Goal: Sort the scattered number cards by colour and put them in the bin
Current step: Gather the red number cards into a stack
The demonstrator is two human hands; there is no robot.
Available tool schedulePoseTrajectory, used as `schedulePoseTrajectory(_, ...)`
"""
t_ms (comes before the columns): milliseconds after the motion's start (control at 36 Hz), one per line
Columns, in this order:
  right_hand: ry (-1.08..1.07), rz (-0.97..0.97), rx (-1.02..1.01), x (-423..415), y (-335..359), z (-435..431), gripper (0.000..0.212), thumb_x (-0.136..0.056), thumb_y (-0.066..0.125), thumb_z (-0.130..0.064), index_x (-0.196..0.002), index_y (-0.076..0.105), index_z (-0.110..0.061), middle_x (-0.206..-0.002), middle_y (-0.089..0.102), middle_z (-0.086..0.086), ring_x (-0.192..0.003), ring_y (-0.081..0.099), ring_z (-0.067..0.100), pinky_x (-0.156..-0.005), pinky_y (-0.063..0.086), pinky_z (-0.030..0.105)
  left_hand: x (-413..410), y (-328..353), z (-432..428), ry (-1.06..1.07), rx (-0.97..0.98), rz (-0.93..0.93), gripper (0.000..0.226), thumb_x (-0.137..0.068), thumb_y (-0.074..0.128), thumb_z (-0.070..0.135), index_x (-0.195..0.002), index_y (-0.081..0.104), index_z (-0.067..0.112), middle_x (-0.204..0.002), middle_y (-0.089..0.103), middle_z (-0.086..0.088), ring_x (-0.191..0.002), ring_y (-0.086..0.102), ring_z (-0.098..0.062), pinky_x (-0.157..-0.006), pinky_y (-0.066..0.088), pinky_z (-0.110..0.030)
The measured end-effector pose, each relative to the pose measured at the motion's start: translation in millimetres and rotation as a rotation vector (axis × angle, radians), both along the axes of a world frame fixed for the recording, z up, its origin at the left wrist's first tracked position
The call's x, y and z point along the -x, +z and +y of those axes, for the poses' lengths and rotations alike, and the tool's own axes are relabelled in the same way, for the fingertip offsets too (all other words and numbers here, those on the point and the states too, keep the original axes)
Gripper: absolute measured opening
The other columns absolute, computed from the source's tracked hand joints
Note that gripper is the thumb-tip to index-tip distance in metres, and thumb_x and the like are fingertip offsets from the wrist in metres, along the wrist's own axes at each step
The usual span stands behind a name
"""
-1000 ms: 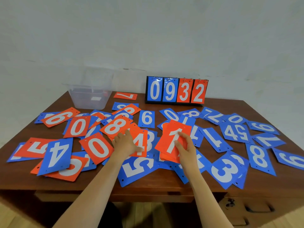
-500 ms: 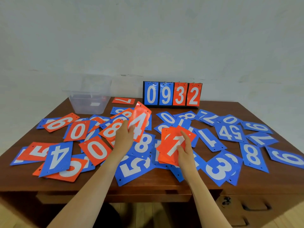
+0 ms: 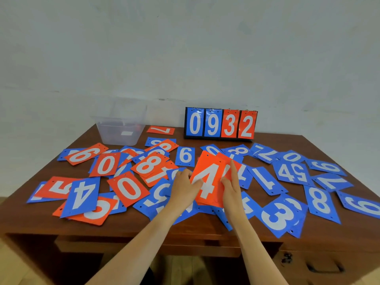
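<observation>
Bin (image 3: 121,128) far-left on table (image 3: 205,227), scoreboard (image 3: 221,124) far-centre, right of it. Loose cards (image 3: 186,156) overlap across the table; held stack (image 3: 211,182) near-centre, above them.

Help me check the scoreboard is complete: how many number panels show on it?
4, left to right: blue 0, blue 9, orange 3, orange 2. Others may hang hidden behind them.

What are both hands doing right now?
Left hand: closed on the red 4 card.
Right hand: closed on the red card stack beneath it.
</observation>
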State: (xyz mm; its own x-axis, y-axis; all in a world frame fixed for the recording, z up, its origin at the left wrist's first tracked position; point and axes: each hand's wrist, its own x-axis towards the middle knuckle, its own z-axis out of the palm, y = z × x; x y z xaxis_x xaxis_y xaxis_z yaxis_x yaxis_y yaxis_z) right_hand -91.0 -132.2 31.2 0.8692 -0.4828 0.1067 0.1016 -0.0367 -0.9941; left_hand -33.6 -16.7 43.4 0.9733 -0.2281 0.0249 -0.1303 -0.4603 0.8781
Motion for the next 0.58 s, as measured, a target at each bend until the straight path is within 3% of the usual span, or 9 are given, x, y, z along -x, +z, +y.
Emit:
schedulePoseTrajectory(56,0.031,-0.005,0.004,-6,-1,2,0.048,-0.097,0.047,-0.036,-0.138,0.028,-0.054,-0.135,0.037,-0.019,-0.115,0.053,0.012,-0.09,0.054,0.041,-5,-2,3,0.01,-0.005,-0.014,0.028,-0.085,0.065,0.034,-0.102,0.051,0.018,-0.111,0.044,0.001,-0.096,0.049,-0.012,-0.064,0.039,-0.017)
schedulePoseTrajectory(111,0.059,0.01,0.043,-12,-2,5,0.05,-0.093,0.056,-0.029,-0.135,0.036,-0.049,-0.125,0.046,-0.021,-0.107,0.06,0.011,-0.08,0.058,0.035,-10,-4,7,0.004,0.035,-0.031,0.033,-0.082,0.069,0.037,-0.104,0.05,0.022,-0.109,0.042,0.004,-0.101,0.048,-0.012,-0.071,0.04,-0.019)
schedulePoseTrajectory(167,0.068,0.039,0.077,-21,-4,7,0.045,-0.094,0.057,-0.024,-0.131,0.041,-0.045,-0.116,0.05,-0.019,-0.095,0.065,0.011,-0.069,0.059,0.028,-18,-5,13,0.015,0.09,-0.027,0.038,-0.081,0.069,0.039,-0.109,0.049,0.022,-0.11,0.042,0.004,-0.103,0.048,-0.012,-0.078,0.042,-0.023)
schedulePoseTrajectory(306,0.044,0.12,0.053,-50,-8,9,0.041,-0.097,0.053,-0.024,-0.13,0.042,-0.044,-0.119,0.05,-0.01,-0.086,0.068,0.016,-0.065,0.058,0.029,-64,-15,42,0.114,0.113,0.048,0.041,-0.087,0.063,0.037,-0.121,0.047,0.022,-0.13,0.042,0.0,-0.119,0.045,-0.018,-0.097,0.044,-0.036)
schedulePoseTrajectory(444,0.049,0.146,0.026,-84,-6,10,0.04,-0.098,0.049,-0.019,-0.13,0.042,-0.043,-0.109,0.05,-0.017,-0.077,0.067,0.013,-0.054,0.053,0.021,-129,-27,80,0.17,-0.296,0.027,0.055,-0.087,0.064,0.029,-0.135,0.042,0.011,-0.142,0.039,-0.012,-0.131,0.036,-0.028,-0.107,0.032,-0.038)
schedulePoseTrajectory(500,0.04,0.158,0.037,-98,-7,12,0.04,-0.098,0.049,-0.019,-0.129,0.042,-0.043,-0.11,0.05,-0.017,-0.081,0.066,0.012,-0.054,0.052,0.02,-152,-28,90,0.159,-0.49,0.023,0.064,-0.086,0.063,0.034,-0.139,0.037,0.009,-0.144,0.037,-0.014,-0.134,0.032,-0.03,-0.11,0.028,-0.039)
schedulePoseTrajectory(583,0.036,0.171,0.031,-120,-9,13,0.042,-0.098,0.049,-0.02,-0.133,0.043,-0.042,-0.123,0.048,-0.01,-0.096,0.064,0.019,-0.056,0.052,0.02,-178,-30,99,0.129,-0.627,0.059,0.081,-0.082,0.066,0.044,-0.145,0.027,0.009,-0.148,0.033,-0.014,-0.136,0.03,-0.033,-0.109,0.03,-0.042)
